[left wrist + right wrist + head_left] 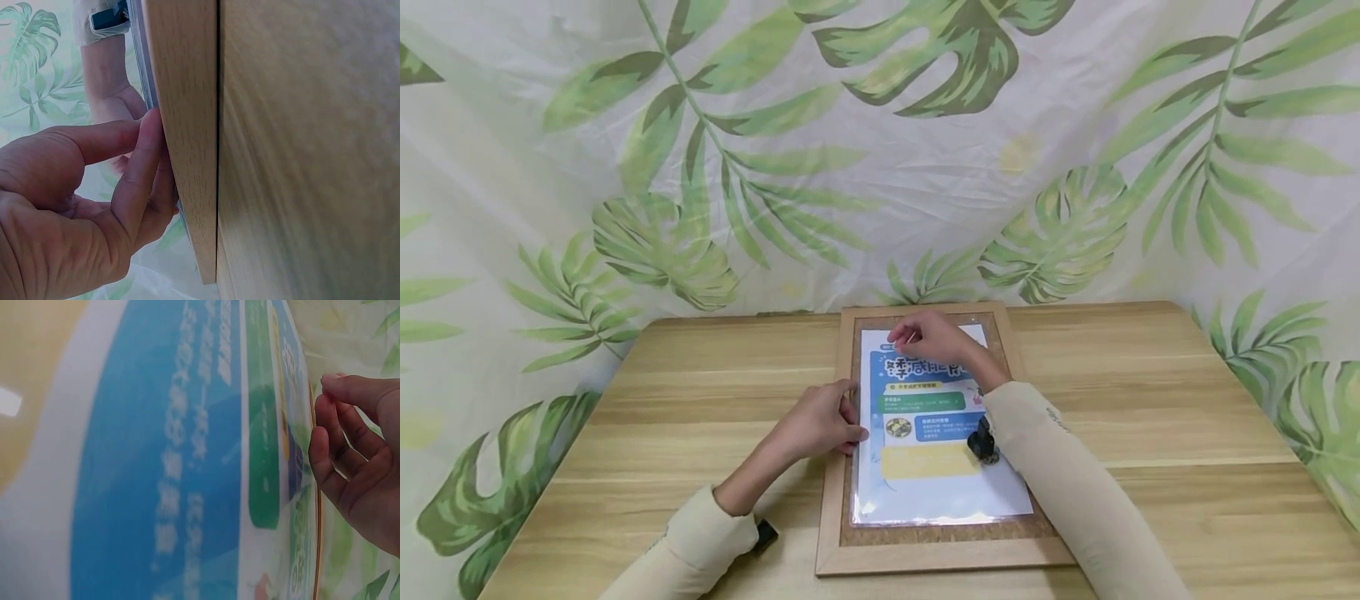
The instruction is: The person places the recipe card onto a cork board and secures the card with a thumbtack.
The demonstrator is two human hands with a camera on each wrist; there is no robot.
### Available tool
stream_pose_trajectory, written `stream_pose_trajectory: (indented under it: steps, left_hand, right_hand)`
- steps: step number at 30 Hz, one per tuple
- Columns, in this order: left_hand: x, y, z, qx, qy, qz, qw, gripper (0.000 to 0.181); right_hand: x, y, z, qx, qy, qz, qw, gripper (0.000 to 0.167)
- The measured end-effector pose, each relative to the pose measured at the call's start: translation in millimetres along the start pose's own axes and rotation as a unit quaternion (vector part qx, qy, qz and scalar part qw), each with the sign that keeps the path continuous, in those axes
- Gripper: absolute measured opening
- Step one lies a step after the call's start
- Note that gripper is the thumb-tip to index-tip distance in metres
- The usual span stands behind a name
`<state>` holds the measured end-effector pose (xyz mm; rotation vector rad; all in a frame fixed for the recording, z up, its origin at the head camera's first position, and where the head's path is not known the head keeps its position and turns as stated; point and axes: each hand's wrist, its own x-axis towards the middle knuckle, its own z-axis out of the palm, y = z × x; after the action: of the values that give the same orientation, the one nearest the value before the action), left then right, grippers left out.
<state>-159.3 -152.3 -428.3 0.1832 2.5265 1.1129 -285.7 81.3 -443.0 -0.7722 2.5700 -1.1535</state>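
Our left hand [826,421] touches the left edge of the sheet [925,458], our right hand [942,340] hovers over its far part, and we cannot tell whether either's fingers grasp anything.

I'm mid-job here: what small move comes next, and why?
I'd probably lower the right hand onto the laminated poster, near its upper-left corner. That hand appears raised there, while the left hand rests at the poster's left edge and can steady it against the wood-framed cork board.
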Motion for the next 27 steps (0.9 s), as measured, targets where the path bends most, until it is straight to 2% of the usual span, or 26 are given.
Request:
stream_pose_trajectory:
  steps: [17, 27]
  left_hand:
    - [0.0, -1.7, 0.6, -0.003, 0.005, 0.010, 0.9999, 0.082]
    - [-1.5, 1.4, -0.1, 0.001, 0.007, 0.008, 0.9999, 0.082]
  right_hand:
    - [21.2, -2, 13, 0.010, 0.003, -0.009, 0.9999, 0.019]
    - [31.6, -5, 18, -0.001, 0.006, 0.009, 0.9999, 0.017]
